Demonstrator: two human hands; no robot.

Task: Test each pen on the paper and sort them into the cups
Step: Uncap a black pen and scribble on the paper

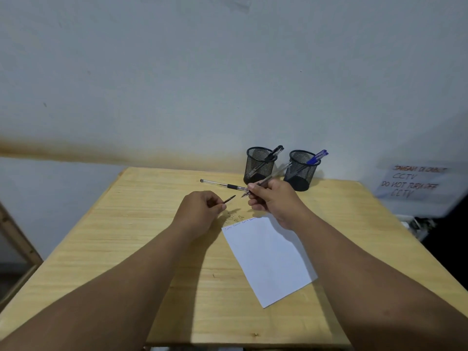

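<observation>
Nearest on the table (126,249), paper (268,259) lies free. Left hand (200,211) pinches cap (229,199); right hand (272,198) grips uncapped pen (274,175). Risks: dropped cap, paper sliding. Spare pen (222,184), cups (259,164) behind.

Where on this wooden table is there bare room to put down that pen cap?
Bare wood lies left of the white paper sheet, out to the light wooden table's left edge, and along its near edge. It is crowded at the back right: two black mesh cups, a clear pen lying flat, and both hands.
</observation>
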